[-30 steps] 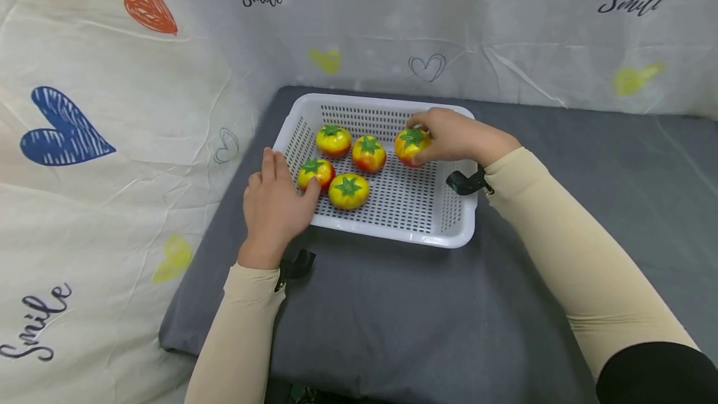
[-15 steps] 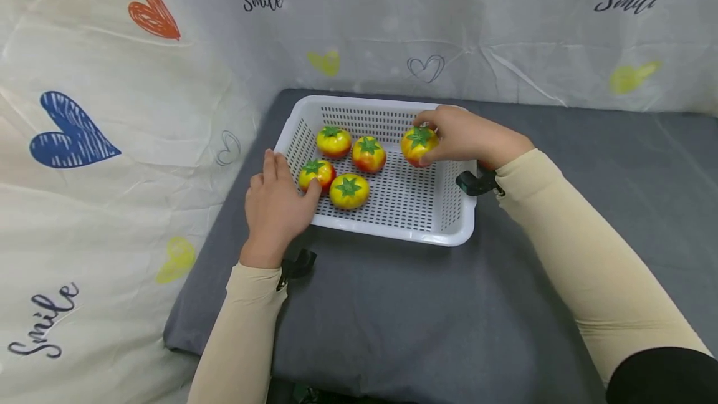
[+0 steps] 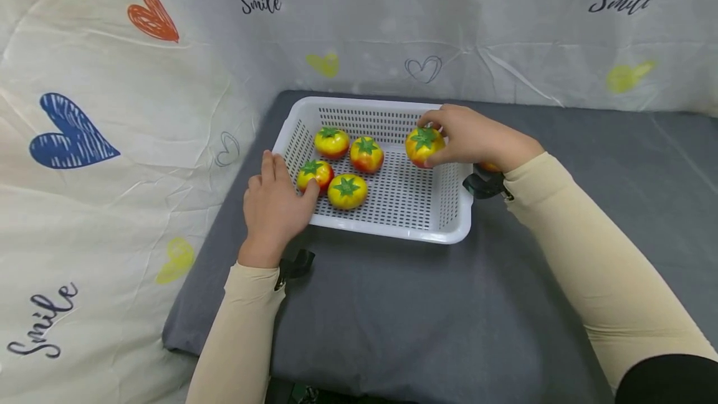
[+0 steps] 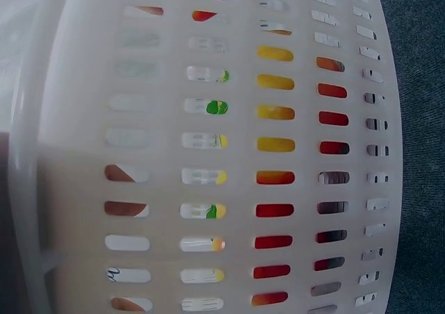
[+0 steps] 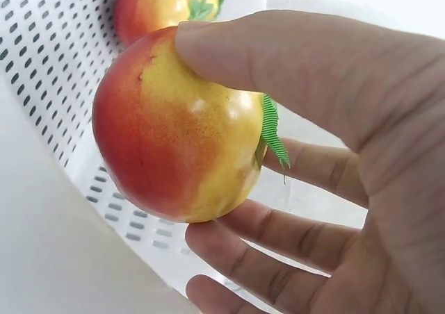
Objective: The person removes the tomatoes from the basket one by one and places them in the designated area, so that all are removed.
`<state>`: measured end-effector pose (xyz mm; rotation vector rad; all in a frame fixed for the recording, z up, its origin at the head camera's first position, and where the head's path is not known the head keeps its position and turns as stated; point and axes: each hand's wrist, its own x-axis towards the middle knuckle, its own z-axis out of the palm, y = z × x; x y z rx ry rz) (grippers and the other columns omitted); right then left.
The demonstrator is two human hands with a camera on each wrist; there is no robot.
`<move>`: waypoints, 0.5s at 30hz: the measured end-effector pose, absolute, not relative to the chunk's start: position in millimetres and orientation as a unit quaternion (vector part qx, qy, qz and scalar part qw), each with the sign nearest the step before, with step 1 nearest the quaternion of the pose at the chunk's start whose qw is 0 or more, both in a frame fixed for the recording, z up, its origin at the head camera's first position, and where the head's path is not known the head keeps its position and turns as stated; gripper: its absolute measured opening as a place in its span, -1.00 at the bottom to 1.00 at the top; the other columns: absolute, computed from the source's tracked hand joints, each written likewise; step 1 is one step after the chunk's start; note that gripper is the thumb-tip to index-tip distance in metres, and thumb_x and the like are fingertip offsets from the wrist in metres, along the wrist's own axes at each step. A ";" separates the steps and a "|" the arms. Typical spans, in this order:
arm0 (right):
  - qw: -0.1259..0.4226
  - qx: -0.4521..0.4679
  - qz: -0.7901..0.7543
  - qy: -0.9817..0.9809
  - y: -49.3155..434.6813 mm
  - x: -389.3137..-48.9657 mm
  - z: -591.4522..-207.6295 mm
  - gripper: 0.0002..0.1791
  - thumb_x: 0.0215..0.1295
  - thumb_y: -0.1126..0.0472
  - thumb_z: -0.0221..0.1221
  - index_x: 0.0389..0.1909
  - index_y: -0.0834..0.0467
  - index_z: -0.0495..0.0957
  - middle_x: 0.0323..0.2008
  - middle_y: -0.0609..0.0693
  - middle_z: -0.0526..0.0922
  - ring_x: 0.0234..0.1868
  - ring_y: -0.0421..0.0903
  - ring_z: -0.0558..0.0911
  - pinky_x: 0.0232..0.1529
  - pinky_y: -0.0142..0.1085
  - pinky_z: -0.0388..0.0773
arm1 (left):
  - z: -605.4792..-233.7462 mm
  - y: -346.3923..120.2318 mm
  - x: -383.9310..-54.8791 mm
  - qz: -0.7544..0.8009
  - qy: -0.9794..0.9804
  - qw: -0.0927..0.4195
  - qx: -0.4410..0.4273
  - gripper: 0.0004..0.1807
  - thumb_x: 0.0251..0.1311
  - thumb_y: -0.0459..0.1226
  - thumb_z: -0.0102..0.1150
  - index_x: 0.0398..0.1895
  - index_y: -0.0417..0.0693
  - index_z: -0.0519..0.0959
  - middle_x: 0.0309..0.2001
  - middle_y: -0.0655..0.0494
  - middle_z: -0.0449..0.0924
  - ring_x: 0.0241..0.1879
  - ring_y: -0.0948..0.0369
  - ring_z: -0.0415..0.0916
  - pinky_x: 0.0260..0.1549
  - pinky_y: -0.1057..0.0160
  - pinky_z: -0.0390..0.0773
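Observation:
My right hand (image 3: 471,136) grips a yellow-and-red artificial tomato (image 3: 422,145) with green star-shaped leaves, over the right part of a white perforated basket (image 3: 387,232). In the right wrist view the thumb presses on one side of this tomato (image 5: 181,133) and fingertips touch the other. My left hand (image 3: 275,211) rests at the basket's left rim with straight fingers, its thumb beside a tomato (image 3: 315,173). Several more tomatoes sit in the left half, among them one at the front (image 3: 347,192). The left wrist view shows only the basket's slotted wall (image 4: 236,154) up close.
A small orange patch (image 3: 490,167) shows beneath the right wrist, mostly hidden. The basket stands on a grey cloth-covered table (image 3: 426,317). Behind and to the left hangs a white curtain (image 3: 359,24) printed with hearts and the word Smile.
My right hand has shifted a little to the right with the tomato in its grip. An orange patch has come into view under that wrist. My left hand stays at the rim.

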<state>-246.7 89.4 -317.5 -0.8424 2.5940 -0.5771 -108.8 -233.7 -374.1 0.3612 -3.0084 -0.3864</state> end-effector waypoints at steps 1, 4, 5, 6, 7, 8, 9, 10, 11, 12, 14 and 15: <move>0.176 -0.296 -0.205 0.916 90.4 -246.1 -316.8 -0.20 0.15 0.07 0.51 0.40 0.21 0.47 0.27 0.28 0.51 0.23 0.22 0.50 0.28 0.11 0.53 | -374.2 -233.6 -108.8 -0.127 -0.984 0.043 0.118 0.00 0.40 0.17 -0.06 0.65 -0.38 0.02 0.67 -0.32 -0.09 0.22 -0.36 0.28 0.24 -0.31 0.33; 0.173 -0.292 -0.207 0.917 93.4 -244.5 -315.0 -0.19 0.15 0.04 0.52 0.40 0.19 0.48 0.26 0.27 0.51 0.23 0.22 0.50 0.27 0.12 0.53 | -374.4 -233.4 -108.6 -0.129 -0.984 0.040 0.119 0.00 0.40 0.16 -0.06 0.65 -0.37 0.02 0.67 -0.32 -0.10 0.22 -0.36 0.28 0.24 -0.31 0.32; 0.172 -0.291 -0.208 0.918 94.4 -244.1 -314.3 -0.19 0.14 0.03 0.52 0.40 0.18 0.48 0.26 0.26 0.51 0.23 0.23 0.50 0.26 0.12 0.53 | -374.4 -233.4 -108.5 -0.129 -0.984 0.039 0.119 0.00 0.40 0.16 -0.06 0.65 -0.37 0.02 0.67 -0.32 -0.10 0.22 -0.36 0.28 0.24 -0.31 0.32; 0.171 -0.290 -0.208 0.918 95.4 -243.8 -313.8 -0.18 0.14 0.02 0.52 0.40 0.18 0.48 0.25 0.26 0.51 0.23 0.23 0.50 0.26 0.13 0.53 | -374.4 -233.3 -108.4 -0.129 -0.984 0.039 0.120 0.00 0.40 0.16 -0.06 0.65 -0.37 0.02 0.67 -0.32 -0.10 0.21 -0.35 0.28 0.24 -0.31 0.32; 0.170 -0.290 -0.208 0.918 96.4 -243.5 -313.2 -0.17 0.14 0.01 0.52 0.40 0.18 0.47 0.25 0.27 0.51 0.22 0.23 0.50 0.25 0.14 0.52 | -374.5 -233.2 -108.6 -0.129 -0.983 0.040 0.121 0.00 0.40 0.16 -0.06 0.65 -0.37 0.02 0.67 -0.32 -0.10 0.20 -0.35 0.28 0.23 -0.30 0.33; 0.169 -0.291 -0.208 0.919 97.4 -243.2 -312.7 -0.17 0.14 0.00 0.52 0.40 0.18 0.47 0.25 0.27 0.52 0.22 0.23 0.50 0.25 0.14 0.52 | -374.4 -233.1 -108.4 -0.129 -0.983 0.040 0.121 0.00 0.40 0.16 -0.06 0.65 -0.37 0.02 0.67 -0.32 -0.11 0.19 -0.35 0.28 0.23 -0.30 0.33; 0.169 -0.290 -0.208 0.919 98.4 -242.9 -312.1 -0.17 0.13 0.00 0.52 0.41 0.18 0.47 0.25 0.27 0.52 0.22 0.24 0.50 0.25 0.15 0.52 | -374.4 -233.0 -108.4 -0.129 -0.983 0.040 0.122 0.00 0.40 0.16 -0.06 0.65 -0.36 0.02 0.67 -0.31 -0.11 0.18 -0.34 0.28 0.22 -0.30 0.33; 0.169 -0.289 -0.209 0.919 99.4 -242.5 -311.6 -0.16 0.13 -0.01 0.52 0.41 0.17 0.47 0.25 0.27 0.51 0.22 0.24 0.50 0.25 0.15 0.52 | -374.5 -232.9 -108.4 -0.129 -0.983 0.040 0.122 0.00 0.40 0.16 -0.06 0.65 -0.36 0.02 0.67 -0.31 -0.11 0.18 -0.34 0.28 0.22 -0.29 0.34; 0.170 -0.287 -0.210 0.919 100.5 -241.9 -310.8 -0.16 0.13 -0.02 0.52 0.41 0.17 0.47 0.25 0.27 0.51 0.22 0.24 0.50 0.25 0.16 0.51 | -374.4 -232.7 -108.3 -0.128 -0.983 0.041 0.122 0.00 0.40 0.16 -0.06 0.65 -0.36 0.02 0.67 -0.31 -0.10 0.17 -0.34 0.28 0.21 -0.29 0.34; 0.170 -0.285 -0.210 0.920 101.7 -241.5 -310.2 -0.16 0.13 -0.02 0.52 0.41 0.17 0.47 0.25 0.27 0.51 0.22 0.25 0.49 0.25 0.16 0.51 | -374.5 -232.6 -108.3 -0.128 -0.983 0.041 0.122 0.00 0.40 0.17 -0.07 0.65 -0.36 0.02 0.67 -0.31 -0.10 0.16 -0.34 0.28 0.21 -0.29 0.34; 0.169 -0.282 -0.209 0.921 103.5 -240.7 -308.3 -0.16 0.13 -0.02 0.52 0.41 0.17 0.47 0.25 0.27 0.50 0.22 0.24 0.49 0.25 0.16 0.51 | -373.9 -232.7 -108.0 -0.128 -0.983 0.040 0.123 0.00 0.40 0.17 -0.07 0.65 -0.36 0.02 0.68 -0.31 -0.11 0.16 -0.34 0.29 0.21 -0.29 0.34; 0.168 -0.280 -0.208 0.922 104.4 -240.4 -307.2 -0.15 0.12 -0.03 0.53 0.40 0.17 0.46 0.24 0.26 0.50 0.22 0.24 0.49 0.25 0.16 0.52 | -373.8 -232.8 -108.0 -0.128 -0.983 0.040 0.123 0.00 0.40 0.17 -0.07 0.65 -0.36 0.02 0.68 -0.31 -0.11 0.16 -0.34 0.29 0.20 -0.29 0.34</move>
